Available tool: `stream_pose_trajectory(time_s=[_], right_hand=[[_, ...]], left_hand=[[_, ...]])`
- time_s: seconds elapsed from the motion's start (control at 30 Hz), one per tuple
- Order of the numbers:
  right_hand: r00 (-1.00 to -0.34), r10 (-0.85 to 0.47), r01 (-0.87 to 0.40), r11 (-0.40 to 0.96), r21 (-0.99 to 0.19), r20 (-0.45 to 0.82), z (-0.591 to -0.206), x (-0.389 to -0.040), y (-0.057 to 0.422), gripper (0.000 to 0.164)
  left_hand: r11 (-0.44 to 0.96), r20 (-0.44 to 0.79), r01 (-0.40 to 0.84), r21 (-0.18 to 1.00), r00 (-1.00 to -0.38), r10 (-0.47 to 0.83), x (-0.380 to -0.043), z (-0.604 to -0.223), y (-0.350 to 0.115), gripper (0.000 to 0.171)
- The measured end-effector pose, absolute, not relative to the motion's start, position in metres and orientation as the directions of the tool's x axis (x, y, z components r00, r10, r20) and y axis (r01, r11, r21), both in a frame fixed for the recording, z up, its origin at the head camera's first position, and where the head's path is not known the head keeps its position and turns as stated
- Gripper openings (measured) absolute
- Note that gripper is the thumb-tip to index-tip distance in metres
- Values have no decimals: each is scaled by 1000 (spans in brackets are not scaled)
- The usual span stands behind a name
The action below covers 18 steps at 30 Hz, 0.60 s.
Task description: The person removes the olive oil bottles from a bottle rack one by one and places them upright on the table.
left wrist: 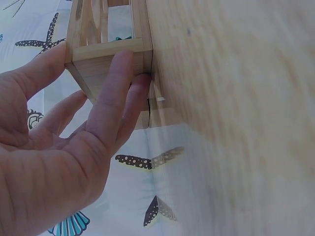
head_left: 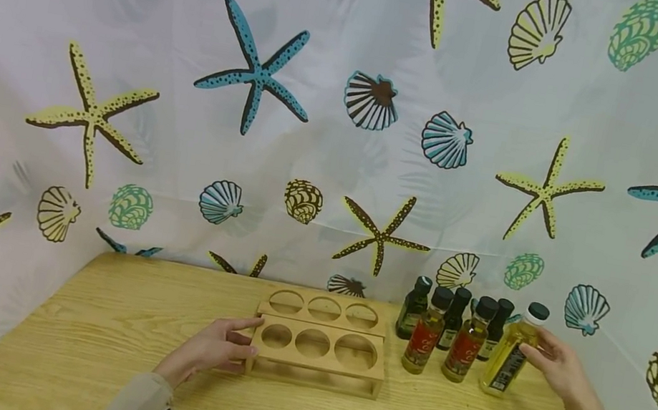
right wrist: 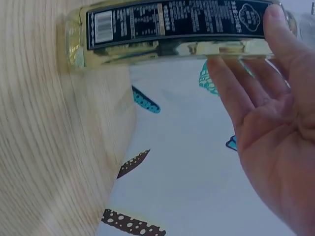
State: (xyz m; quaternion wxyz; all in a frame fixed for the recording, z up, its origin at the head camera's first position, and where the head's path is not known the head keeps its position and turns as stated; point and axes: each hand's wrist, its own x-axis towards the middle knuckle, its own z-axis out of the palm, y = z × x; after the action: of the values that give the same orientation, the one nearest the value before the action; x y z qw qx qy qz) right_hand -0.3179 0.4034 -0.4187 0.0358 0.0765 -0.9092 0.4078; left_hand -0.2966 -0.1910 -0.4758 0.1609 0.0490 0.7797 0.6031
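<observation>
In the head view, a two-tier wooden rack (head_left: pixel 316 361) with round holes stands mid-table. My left hand (head_left: pixel 215 349) touches its left end. Seen from the left wrist, fairly straight fingers of the left hand (left wrist: pixel 74 132) lie against the end of the rack (left wrist: pixel 106 51). At the right, my right hand (head_left: pixel 562 371) holds a clear bottle of yellow oil (head_left: pixel 511 351) with a dark cap, slightly tilted. The right wrist view shows the thumb of the right hand (right wrist: pixel 275 123) over the black label of the oil bottle (right wrist: pixel 172 29), fingers on the other side.
Two red-labelled bottles, one (head_left: pixel 424 337) left of the other (head_left: pixel 465 347), stand left of the oil bottle. Behind them are smaller dark bottles, including one at the left (head_left: pixel 413 310). A patterned cloth (head_left: pixel 312 151) hangs behind the wooden table (head_left: pixel 108 313).
</observation>
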Motion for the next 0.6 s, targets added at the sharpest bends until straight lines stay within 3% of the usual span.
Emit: stream_pose_trajectory(time_s=[0.6], right_hand=[[-963, -270, -174, 581, -795, 13, -412, -327, 420, 76]], left_hand=[[266, -190, -117, 957, -945, 267, -298, -477, -192, 69]])
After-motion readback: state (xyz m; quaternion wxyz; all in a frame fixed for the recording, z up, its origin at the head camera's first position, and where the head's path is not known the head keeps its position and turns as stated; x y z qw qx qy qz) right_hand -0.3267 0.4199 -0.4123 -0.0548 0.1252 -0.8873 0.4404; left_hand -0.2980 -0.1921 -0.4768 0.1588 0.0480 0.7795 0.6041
